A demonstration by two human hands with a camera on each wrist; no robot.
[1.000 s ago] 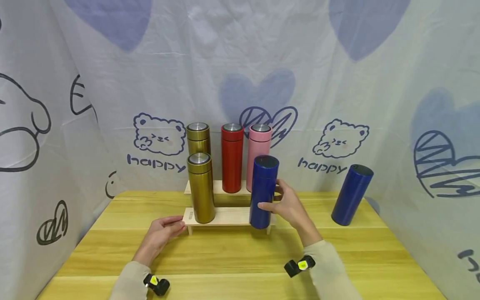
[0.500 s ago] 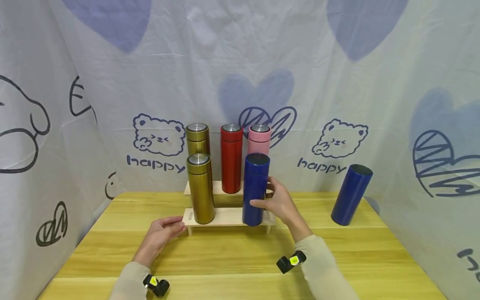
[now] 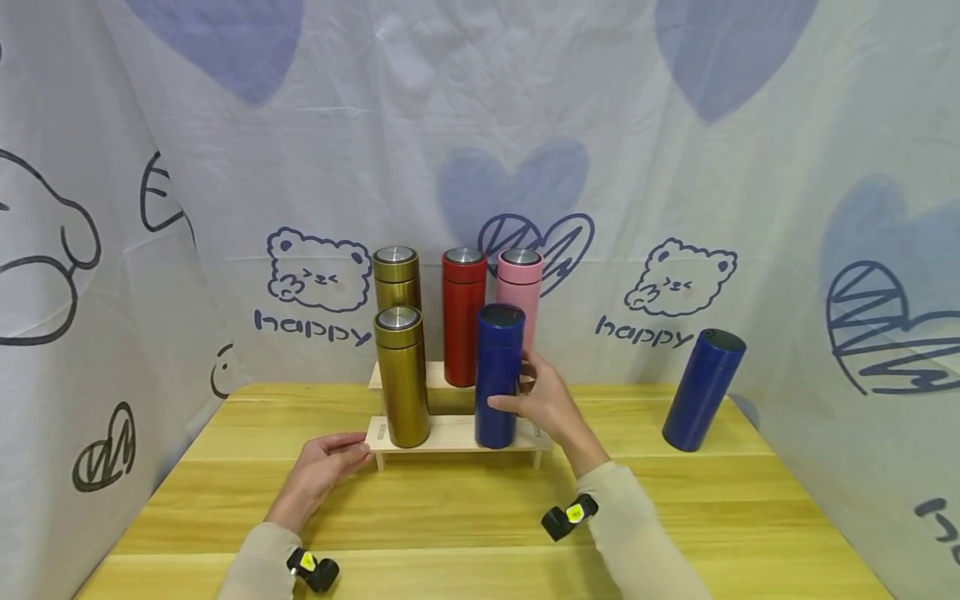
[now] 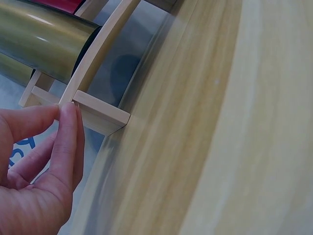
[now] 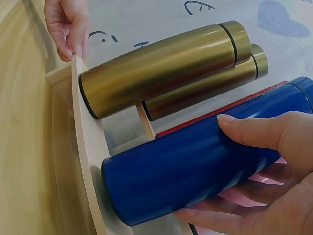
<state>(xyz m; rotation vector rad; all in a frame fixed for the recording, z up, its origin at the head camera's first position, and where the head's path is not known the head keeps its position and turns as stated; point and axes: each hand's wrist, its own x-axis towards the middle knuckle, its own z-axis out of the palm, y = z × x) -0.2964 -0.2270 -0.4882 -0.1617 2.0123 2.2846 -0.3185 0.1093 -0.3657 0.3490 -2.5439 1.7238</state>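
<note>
My right hand [image 3: 546,402] grips a blue thermos [image 3: 497,379] around its body, thumb in front and fingers behind. In the right wrist view the thermos base is right at the lower step of a two-tier wooden rack [image 3: 453,432]. With thumb and fingertips, my left hand [image 4: 49,152] pinches the left end of that lower step. A gold thermos [image 3: 403,379] stands upright on the lower step, left of the blue one. Behind, on the upper step, stand another gold thermos [image 3: 397,279], a red thermos [image 3: 463,321] and a pink thermos [image 3: 521,279], the pink one partly hidden.
A second blue thermos [image 3: 703,390] stands on the yellow wooden table [image 3: 450,517], off to the right of the rack. A pale printed cloth [image 3: 645,183] hangs behind the table and along both sides.
My right hand has carried the blue thermos leftward along the front of the lower step, from its right end toward the middle. The left hand stays at the rack's left end.
</note>
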